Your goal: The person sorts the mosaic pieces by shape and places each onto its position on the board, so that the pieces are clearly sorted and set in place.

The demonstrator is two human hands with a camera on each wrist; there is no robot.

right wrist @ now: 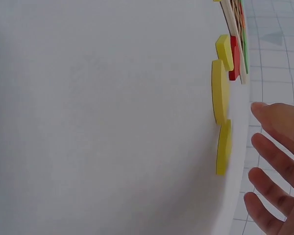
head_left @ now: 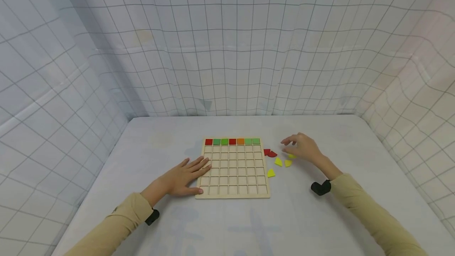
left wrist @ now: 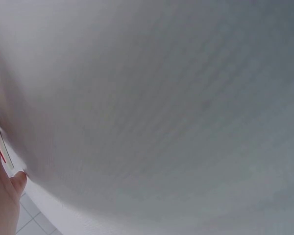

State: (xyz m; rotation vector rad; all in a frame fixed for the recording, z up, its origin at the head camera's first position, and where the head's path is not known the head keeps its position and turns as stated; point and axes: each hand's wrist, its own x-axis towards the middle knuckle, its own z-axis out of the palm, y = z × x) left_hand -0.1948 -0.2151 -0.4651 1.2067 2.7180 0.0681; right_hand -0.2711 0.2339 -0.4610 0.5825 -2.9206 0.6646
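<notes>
left hand (head_left: 183,179) lies spread on the grid board (head_left: 233,172), likely steadying it. right hand (head_left: 303,147) hovers empty, loosely curved, by yellow pieces (head_left: 278,162), seemingly placed handily.

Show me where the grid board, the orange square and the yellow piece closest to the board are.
Grid board (head_left: 233,172): head view, on a bare cell near its middle.
Orange square (head_left: 241,141): head view, middle of its top face.
Yellow piece (head_left: 271,173): head view, middle of its top face.
</notes>
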